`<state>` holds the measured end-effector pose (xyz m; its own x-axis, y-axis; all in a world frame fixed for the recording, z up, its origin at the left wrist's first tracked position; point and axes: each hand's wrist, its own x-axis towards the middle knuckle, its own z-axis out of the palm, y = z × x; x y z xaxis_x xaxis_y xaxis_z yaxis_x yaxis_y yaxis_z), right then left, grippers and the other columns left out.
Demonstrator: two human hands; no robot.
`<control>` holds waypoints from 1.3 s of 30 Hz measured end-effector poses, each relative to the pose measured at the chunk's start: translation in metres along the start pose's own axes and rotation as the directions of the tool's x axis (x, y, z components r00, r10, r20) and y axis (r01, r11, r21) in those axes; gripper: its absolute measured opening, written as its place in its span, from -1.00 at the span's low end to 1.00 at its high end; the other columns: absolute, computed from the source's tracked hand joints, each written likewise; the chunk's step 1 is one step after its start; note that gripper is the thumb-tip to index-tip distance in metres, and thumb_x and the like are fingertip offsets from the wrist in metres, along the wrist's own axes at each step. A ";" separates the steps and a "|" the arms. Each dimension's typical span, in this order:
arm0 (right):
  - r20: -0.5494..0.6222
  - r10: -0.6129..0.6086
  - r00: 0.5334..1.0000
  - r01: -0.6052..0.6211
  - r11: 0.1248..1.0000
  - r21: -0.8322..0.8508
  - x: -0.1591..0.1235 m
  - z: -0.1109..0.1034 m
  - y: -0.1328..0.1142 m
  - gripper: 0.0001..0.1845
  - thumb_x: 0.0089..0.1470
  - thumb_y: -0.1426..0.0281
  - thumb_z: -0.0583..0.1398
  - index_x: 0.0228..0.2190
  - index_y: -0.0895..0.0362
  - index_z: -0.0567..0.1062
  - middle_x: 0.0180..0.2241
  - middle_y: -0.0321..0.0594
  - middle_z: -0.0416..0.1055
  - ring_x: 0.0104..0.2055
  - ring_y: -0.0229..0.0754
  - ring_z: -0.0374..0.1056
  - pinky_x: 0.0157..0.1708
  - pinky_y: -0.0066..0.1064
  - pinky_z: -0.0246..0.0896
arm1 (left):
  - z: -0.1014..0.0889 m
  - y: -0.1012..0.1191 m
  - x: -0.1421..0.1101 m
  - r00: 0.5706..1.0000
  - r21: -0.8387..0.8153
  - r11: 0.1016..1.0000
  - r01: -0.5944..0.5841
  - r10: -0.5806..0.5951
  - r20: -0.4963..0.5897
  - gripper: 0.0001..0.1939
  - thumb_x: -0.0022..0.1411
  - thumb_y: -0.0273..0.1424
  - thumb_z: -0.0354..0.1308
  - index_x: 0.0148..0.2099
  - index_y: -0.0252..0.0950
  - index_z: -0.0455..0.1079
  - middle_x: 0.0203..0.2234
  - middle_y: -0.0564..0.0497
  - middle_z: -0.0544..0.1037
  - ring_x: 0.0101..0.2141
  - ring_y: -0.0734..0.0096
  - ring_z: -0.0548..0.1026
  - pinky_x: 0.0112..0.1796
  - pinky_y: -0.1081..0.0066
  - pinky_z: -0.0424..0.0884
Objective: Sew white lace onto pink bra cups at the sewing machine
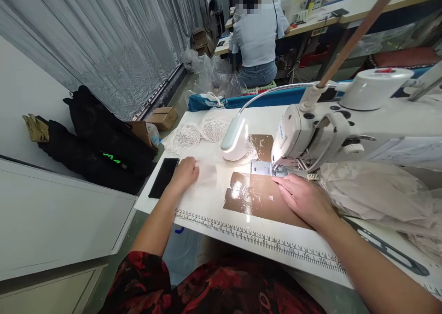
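My left hand (186,173) rests at the left of the sewing table, beside a black phone (164,178). Its fingers are curled on the edge of a sheer white fabric (207,173), which is hard to tell from the white tabletop. White lace (186,138) lies beyond it in rounded pieces. My right hand (305,199) lies flat with fingers stretched out, the fingertips close to the presser foot (275,169) of the sewing machine (293,130). Under that hand is brown tape (258,196) stuck on the table. What lies beneath its fingertips is hidden.
A lamp (233,136) on a bendable neck shines over the needle area. Bunched pale fabric (376,185) lies right of the machine. A ruler strip (248,235) runs along the front edge. Ahead, a seated person (257,40) faces away. Black bags (100,143) stand at left.
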<state>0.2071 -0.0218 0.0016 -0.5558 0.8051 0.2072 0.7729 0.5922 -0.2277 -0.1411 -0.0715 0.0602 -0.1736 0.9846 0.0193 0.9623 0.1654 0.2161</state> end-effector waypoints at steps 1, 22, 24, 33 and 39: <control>0.003 0.003 1.000 -0.003 1.000 0.002 0.000 0.000 -0.001 -0.58 0.17 0.40 -0.04 -0.07 0.09 0.53 -0.31 -0.16 0.48 -0.35 -0.13 0.40 -0.39 -0.32 0.23 | -0.001 0.000 -0.009 0.999 -0.067 0.997 -0.031 0.034 0.033 -0.88 0.21 -0.35 -0.04 -0.31 -0.29 0.23 -0.40 -0.04 0.42 -0.33 0.26 0.40 -0.30 0.28 0.37; 0.017 -0.133 0.991 0.124 0.961 0.246 -0.011 -0.024 -0.013 -0.58 0.21 0.32 0.02 -0.59 0.15 0.47 -0.56 -0.25 0.38 -0.45 -0.27 0.24 -0.44 -0.43 -0.02 | 0.058 0.143 0.029 0.879 -0.511 0.788 -0.343 0.461 0.121 -0.87 0.15 -0.46 0.05 -0.23 -0.34 0.38 -0.43 0.01 0.51 -0.41 0.37 0.45 -0.36 0.38 0.42; -0.006 -0.087 0.996 0.086 0.975 0.204 -0.010 -0.022 -0.012 -0.61 0.22 0.32 0.00 -0.51 0.14 0.52 -0.50 -0.23 0.42 -0.39 -0.24 0.28 -0.43 -0.43 0.00 | 0.059 0.146 0.031 0.844 -0.511 0.774 -0.373 0.512 0.159 -0.90 0.15 -0.47 0.05 -0.27 -0.32 0.37 -0.48 0.05 0.49 -0.46 0.42 0.43 -0.43 0.44 0.37; 0.107 0.067 0.992 -0.064 0.997 -0.035 -0.007 -0.018 -0.012 -0.69 0.20 0.34 0.03 -0.20 0.08 0.55 -0.31 -0.20 0.46 -0.31 -0.17 0.30 -0.39 -0.36 0.01 | 0.042 0.155 0.016 0.844 0.011 0.843 -0.537 0.537 0.008 -0.82 0.25 -0.46 -0.04 -0.18 -0.32 0.38 -0.32 -0.09 0.49 -0.30 0.29 0.48 -0.34 0.37 0.42; 0.078 0.043 0.996 -0.040 0.999 -0.030 -0.008 -0.017 -0.011 -0.68 0.19 0.37 0.04 -0.13 0.09 0.53 -0.30 -0.19 0.47 -0.32 -0.18 0.31 -0.38 -0.36 0.02 | 0.057 0.157 -0.003 0.598 -0.109 0.599 -0.793 0.800 0.051 -0.72 0.34 -0.43 -0.11 -0.01 -0.39 0.34 -0.06 -0.21 0.48 -0.01 0.20 0.43 -0.04 0.18 0.43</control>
<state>0.2085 -0.0350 0.0185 -0.5445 0.8298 0.1224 0.8036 0.5579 -0.2074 0.0225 -0.0449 0.0384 0.6769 0.7236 0.1346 0.6916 -0.6879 0.2201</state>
